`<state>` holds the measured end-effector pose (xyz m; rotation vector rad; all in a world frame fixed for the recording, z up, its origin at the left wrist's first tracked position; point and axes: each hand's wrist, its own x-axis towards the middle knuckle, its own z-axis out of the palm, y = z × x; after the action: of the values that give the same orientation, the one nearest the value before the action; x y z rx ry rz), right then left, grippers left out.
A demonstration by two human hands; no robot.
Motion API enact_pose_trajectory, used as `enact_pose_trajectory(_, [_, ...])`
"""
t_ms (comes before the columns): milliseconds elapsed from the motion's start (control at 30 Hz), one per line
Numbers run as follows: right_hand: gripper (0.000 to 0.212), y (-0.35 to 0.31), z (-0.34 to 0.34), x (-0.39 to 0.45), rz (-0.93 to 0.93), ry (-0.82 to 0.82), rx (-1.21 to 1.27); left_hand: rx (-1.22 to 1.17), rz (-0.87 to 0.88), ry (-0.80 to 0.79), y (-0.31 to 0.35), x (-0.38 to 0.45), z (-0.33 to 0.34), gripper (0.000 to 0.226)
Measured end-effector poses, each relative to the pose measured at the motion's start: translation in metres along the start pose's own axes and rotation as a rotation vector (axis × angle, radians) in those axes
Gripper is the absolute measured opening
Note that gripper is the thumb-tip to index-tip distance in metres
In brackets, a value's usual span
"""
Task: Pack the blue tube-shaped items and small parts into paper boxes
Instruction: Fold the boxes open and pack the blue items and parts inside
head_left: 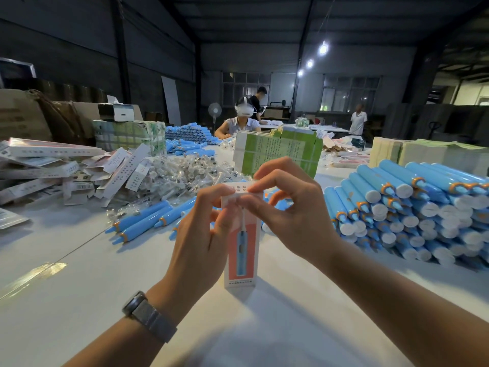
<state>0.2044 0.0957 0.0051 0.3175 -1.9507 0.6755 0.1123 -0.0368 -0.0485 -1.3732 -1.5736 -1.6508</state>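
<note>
Box: a paper box [242, 250] stands upright on the desk [79, 287] near the middle of its near edge, pink front panel with a blue tube printed on it, bottom end resting on the surface.
Left hand: the left hand [201, 234] wraps the box's upper left side, thumb and forefinger pinching the top flap.
Right hand: the right hand [285, 205] curls over the top from the right, fingertips [246, 198] pressing the white flap down; neither hand is spread wide.
Step in hand: it looks like closing the top flap; whether a tube and part are already inside cannot be seen.
Tube stock: stacked blue tubes [412, 207] fill the desk's right edge, and loose tubes [148, 221] lie just left of the box.
Small parts: a heap of clear-bagged small parts [185, 176] sits toward the desk's middle, behind the hands.
Flat boxes: unfolded cartons [53, 168] pile along the left edge.
Risk, flap: if the tuck tab misses its slot, it may crease or tear under the pressing fingertips.
Risk, tipping: the tall, narrow box could topple or skid if the downward push comes off-centre.
Risk, contents: an overlong or tilted item inside would block the flap and bulge the top.
Risk, stack: a wide sweep of the right elbow could start the round tubes rolling off the pile.
</note>
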Motion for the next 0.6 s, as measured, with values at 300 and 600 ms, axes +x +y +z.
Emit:
enact_pose_trajectory(300, [0.069, 0.008, 0.007, -0.009, 0.147, -0.151, -0.294, -0.121, -0.168, 0.032, -0.007, -0.001, -0.005, 0.025])
enact_pose_trajectory(600, [0.088, -0.007, 0.007, -0.016, 0.196, -0.234, -0.266, -0.414, -0.244, 0.129, -0.001, 0.004, -0.003, 0.037])
